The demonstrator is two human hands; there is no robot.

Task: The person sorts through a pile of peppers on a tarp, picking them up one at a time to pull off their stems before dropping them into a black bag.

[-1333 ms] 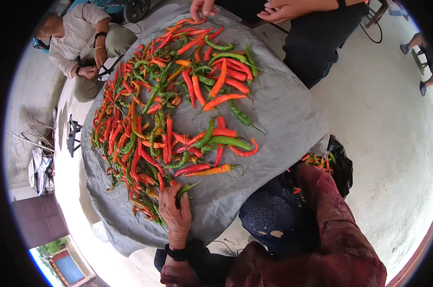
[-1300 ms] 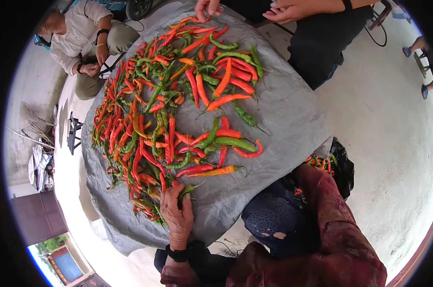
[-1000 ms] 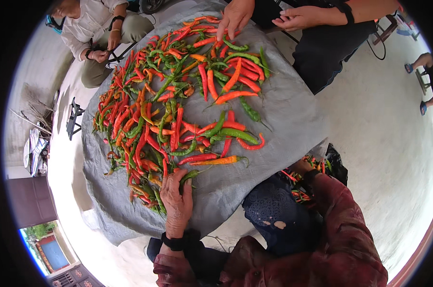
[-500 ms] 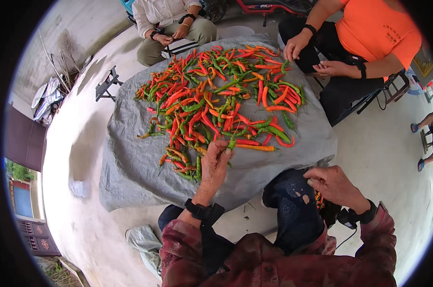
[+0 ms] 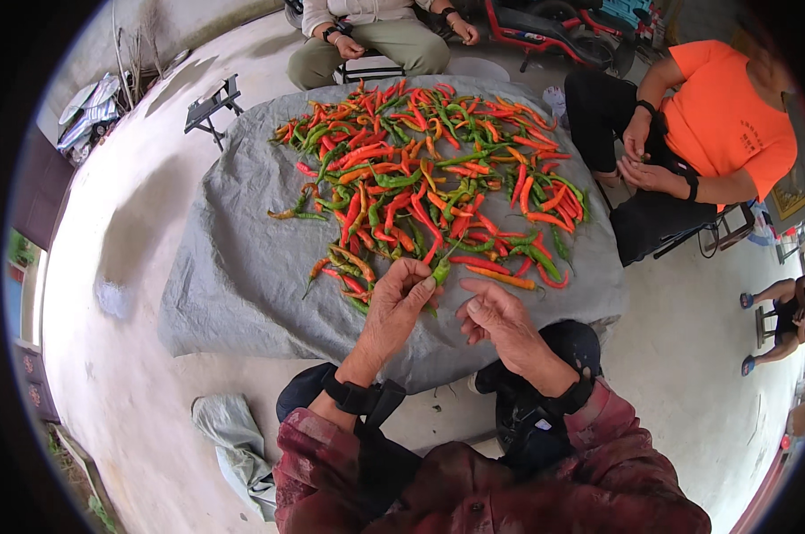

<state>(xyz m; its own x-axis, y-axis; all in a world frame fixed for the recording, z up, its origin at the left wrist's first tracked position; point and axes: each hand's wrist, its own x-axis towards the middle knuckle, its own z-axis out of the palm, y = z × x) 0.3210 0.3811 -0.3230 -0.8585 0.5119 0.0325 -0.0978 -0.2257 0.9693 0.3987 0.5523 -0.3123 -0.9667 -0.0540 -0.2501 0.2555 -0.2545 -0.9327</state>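
My left hand pinches a green chili pepper by its body, its thin stem pointing up and away from me. My right hand is just right of that pepper, fingers loosely bent and apart, with nothing visible in them. Beyond both hands spreads a loose pile of red, orange and green chili peppers, lying on a table under a grey sheet. An orange pepper lies at the pile's near edge, close to my right fingertips.
Across the table sits a person in light clothes. At the right, a person in an orange shirt brings both hands together. A small black stool stands at the far left. A grey cloth bag lies on the floor near my left.
My right hand has come up from beside my knee to next to the pepper in my left hand. The orange-shirted person's hands have come together. The view has shifted.
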